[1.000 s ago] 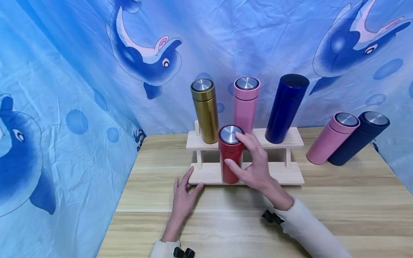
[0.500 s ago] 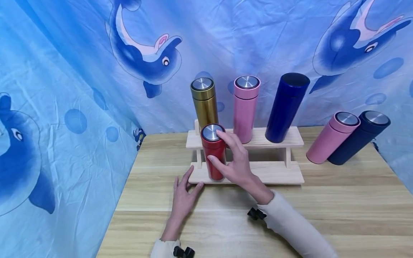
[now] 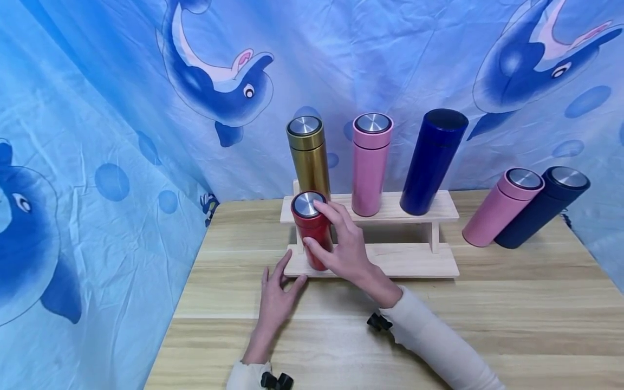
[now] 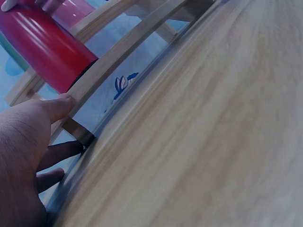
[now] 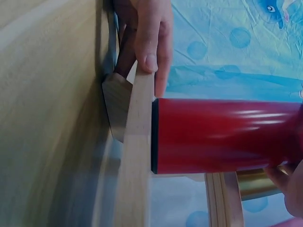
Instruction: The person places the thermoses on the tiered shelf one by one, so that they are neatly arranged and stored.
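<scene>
My right hand [image 3: 345, 250] holds a red thermos bottle [image 3: 314, 232] by its upper part, with the index finger on the silver lid and the thumb on the near side. The bottle stands upright at the left of the lower shelf of a two-tier wooden stand [image 3: 409, 261]. In the right wrist view, the base of the red thermos bottle [image 5: 222, 137] meets the shelf board. My left hand [image 3: 277, 301] grips the left end of that shelf, thumb against its front edge, as the left wrist view also shows.
On the upper tier stand a gold bottle [image 3: 311, 165], a pink bottle [image 3: 369, 176] and a glossy blue bottle [image 3: 431, 168]. Right of the stand, another pink bottle [image 3: 502, 208] and a dark navy bottle [image 3: 541, 208] stand on the table [image 3: 512, 319]. A dolphin-print curtain [image 3: 390, 49] hangs behind.
My right hand has moved the red thermos bottle leftward along the lower shelf, from in front of the gap between gold and pink to in front of the gold one. The left hand has stayed put.
</scene>
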